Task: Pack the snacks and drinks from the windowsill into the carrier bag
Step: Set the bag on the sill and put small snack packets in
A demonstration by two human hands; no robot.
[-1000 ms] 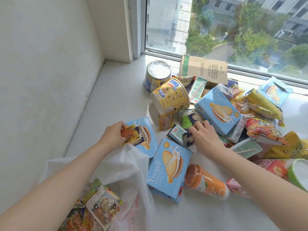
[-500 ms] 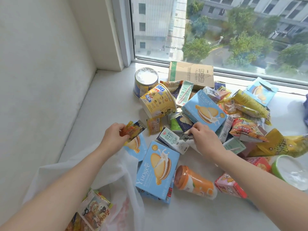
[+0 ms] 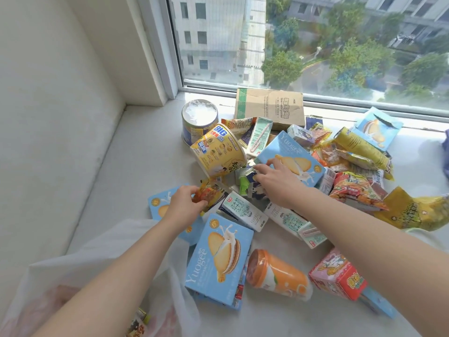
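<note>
a small orange packet (image 3: 206, 193) is pinched in the left hand (image 3: 182, 207), fingers curled round it, just above a pale blue biscuit box (image 3: 158, 203) and near the white carrier bag (image 3: 102, 251). the bag is slumped at the lower left of the windowsill (image 3: 126, 152), its limp mouth under the left forearm, and a few packets can be seen inside it. the right hand (image 3: 274, 183) is laid on the middle of the heap, fingertips on a small dark blue and white pack (image 3: 252, 178) beside a green sachet (image 3: 243, 187); whether that pack is gripped cannot be told. the step in hand is judged to be the gathering of small loose packets for the bag. the orange packet is best carried low to the bag and let go only once well inside the opening, since the soft rim could fold shut and the packet be dropped on the sill. the blue and white pack seems wedged beneath the tilted yellow noodle tub (image 3: 218, 152) and a second biscuit box (image 3: 291, 154), so it should be drawn out gently sideways, lest the tub be rolled. most of the pile is yet to be packed; the orange drink cup (image 3: 277, 273) and milk cartons (image 3: 245, 211) would be better set low and upright.
</note>
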